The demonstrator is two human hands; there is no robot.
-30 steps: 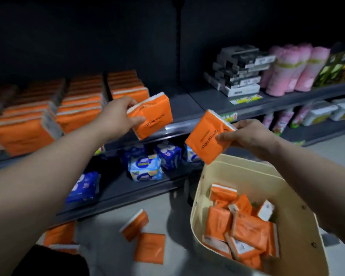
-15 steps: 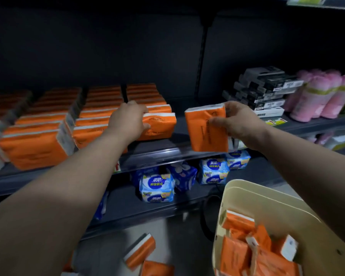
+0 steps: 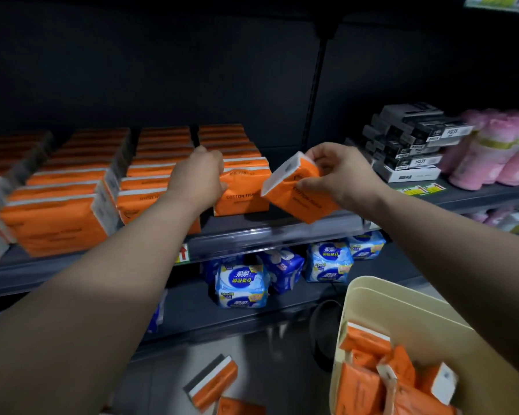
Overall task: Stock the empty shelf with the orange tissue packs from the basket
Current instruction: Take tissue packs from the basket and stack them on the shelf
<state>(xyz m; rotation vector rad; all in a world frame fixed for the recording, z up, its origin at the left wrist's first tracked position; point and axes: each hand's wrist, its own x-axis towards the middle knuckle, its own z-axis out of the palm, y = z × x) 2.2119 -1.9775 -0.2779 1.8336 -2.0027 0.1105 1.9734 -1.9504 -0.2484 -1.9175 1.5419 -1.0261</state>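
Rows of orange tissue packs (image 3: 72, 187) fill the left and middle of the dark shelf (image 3: 267, 232). My left hand (image 3: 200, 178) rests on the front pack (image 3: 243, 196) of the rightmost row, which stands on the shelf, with fingers wrapped over its left edge. My right hand (image 3: 342, 172) grips another orange pack (image 3: 297, 193), tilted, just right of that row above the shelf front. A cream basket (image 3: 378, 298) at lower right holds several more orange packs (image 3: 372, 381).
Black boxes (image 3: 408, 142) and pink rolls (image 3: 498, 151) fill the shelf's right part. Blue packs (image 3: 241, 283) sit on the lower shelf. Two orange packs (image 3: 213, 381) lie on the floor. The shelf is bare between the orange rows and the black boxes.
My left hand has set its pack down at the front of the rightmost row. My right hand has tilted its pack and brought it closer to the shelf. The view has shifted upward.
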